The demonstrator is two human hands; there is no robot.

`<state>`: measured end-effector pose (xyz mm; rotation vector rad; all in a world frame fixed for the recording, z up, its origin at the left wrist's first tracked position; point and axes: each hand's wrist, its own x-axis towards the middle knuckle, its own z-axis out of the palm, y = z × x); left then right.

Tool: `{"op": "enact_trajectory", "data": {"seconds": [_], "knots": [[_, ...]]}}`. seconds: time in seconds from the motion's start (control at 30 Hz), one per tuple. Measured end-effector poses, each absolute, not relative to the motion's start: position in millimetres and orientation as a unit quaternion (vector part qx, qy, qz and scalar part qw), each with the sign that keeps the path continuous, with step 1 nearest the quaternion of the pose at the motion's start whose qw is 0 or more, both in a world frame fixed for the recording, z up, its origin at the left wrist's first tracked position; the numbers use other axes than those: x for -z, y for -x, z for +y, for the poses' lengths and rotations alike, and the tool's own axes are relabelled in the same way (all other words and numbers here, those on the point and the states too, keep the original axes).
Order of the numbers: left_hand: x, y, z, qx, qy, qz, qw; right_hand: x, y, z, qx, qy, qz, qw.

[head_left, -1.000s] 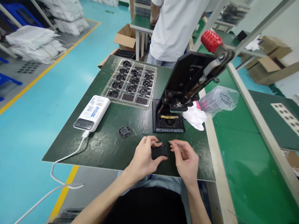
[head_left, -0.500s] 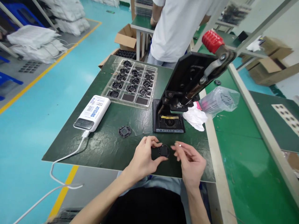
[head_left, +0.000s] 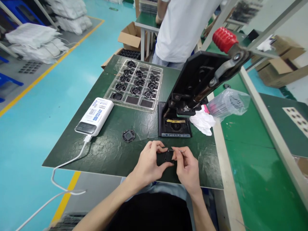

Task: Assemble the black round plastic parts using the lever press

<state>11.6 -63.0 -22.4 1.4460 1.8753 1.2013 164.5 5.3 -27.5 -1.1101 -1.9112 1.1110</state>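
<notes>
While the round black part (head_left: 168, 156) sits pinched at its rim by the left hand (head_left: 149, 163), the right hand (head_left: 189, 166), just right of it, pinches a thin tool (head_left: 170, 150), long axis sideways, tip leftward at the part's far edge.

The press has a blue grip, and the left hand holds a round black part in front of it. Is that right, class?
Not quite: the head view shows that the press has a red grip. The left hand does hold a round black part in front of it.
</notes>
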Motion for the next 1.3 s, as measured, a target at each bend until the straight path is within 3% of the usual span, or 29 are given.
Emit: {"op": "enact_trajectory", "data": {"seconds": [0.47,0.77,0.93,1.13,1.3], "knots": [[23.4,-11.5,-63.9,-0.436,-0.534,0.682,0.245,27.8,-164.7,3.9,-0.383,0.417,-0.753,0.334],[25.7,-11.9,-64.1,-0.436,-0.55,0.676,0.227,21.6,-152.3,4.2,-0.283,0.369,-0.811,0.354],[24.7,-12.0,-62.0,-0.438,-0.552,0.673,0.226,21.1,-150.6,6.9,-0.332,0.397,-0.782,0.347],[21.9,-11.1,-65.0,-0.441,-0.527,0.679,0.258,28.6,-176.3,9.9,-0.361,0.55,-0.518,0.547],[4.4,-2.7,-44.9,-0.475,-0.545,0.653,0.226,6.0,-185.7,18.8,-0.306,0.527,-0.578,0.543]]}}
